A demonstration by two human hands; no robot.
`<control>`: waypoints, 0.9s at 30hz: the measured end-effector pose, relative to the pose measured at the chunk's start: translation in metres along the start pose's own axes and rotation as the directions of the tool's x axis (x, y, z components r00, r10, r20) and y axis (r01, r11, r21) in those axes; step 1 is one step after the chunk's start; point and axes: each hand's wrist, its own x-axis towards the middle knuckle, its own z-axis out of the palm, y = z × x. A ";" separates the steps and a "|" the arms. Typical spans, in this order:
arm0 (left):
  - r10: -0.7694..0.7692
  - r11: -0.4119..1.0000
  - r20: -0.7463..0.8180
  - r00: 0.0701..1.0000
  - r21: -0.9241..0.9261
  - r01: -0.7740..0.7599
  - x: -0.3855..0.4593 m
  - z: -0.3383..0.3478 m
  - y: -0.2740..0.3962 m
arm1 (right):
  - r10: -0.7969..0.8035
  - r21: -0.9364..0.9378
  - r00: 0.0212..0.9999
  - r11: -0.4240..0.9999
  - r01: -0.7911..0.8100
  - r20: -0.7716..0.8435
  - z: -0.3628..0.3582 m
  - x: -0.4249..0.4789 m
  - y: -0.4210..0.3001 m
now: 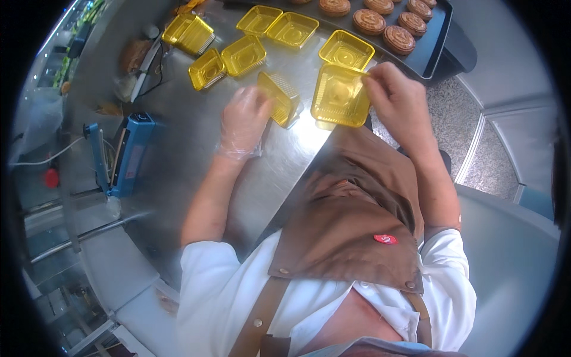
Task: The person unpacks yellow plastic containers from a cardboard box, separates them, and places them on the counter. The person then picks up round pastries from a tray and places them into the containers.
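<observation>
My left hand (246, 117), in a clear plastic glove, grips the edge of a yellow plastic tray (282, 99) that is tilted above the steel table. My right hand (398, 100) pinches the upper right corner of another yellow tray (341, 95), its hollow facing up. Just beyond that one, a yellow tray (346, 50) lies on the table. Farther left are a pair of yellow trays (292, 29), a single yellow tray (243, 55), a small stack of trays (207, 69) and a taller stack (187, 33).
A dark baking tray (429, 58) with several round patterned pastries (399, 40) stands at the far right. A blue heat sealer (129, 154) is on the left. Near the far left edge lie a white-handled tool (145, 71) and plastic bags. The steel table's edge (292, 189) runs before my apron.
</observation>
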 end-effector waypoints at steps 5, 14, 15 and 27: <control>-0.275 0.950 -0.033 0.961 -0.162 0.266 0.001 -0.005 0.018 | 0.080 0.078 0.995 0.994 -0.075 -0.057 -0.014 -0.005 0.006; 0.029 0.850 -0.365 0.931 -0.481 -0.215 0.109 -0.040 0.137 | -0.238 -0.386 0.885 0.920 0.072 -0.402 -0.157 0.055 -0.024; 0.030 0.791 -0.383 0.923 -0.556 -0.256 0.125 -0.045 0.158 | -0.305 -0.450 0.824 0.890 0.068 -0.478 -0.166 0.066 -0.047; 0.238 0.340 -0.616 0.751 -0.671 -0.659 0.199 -0.090 0.317 | -0.599 -0.717 0.534 0.697 -0.021 -0.597 -0.279 0.092 -0.120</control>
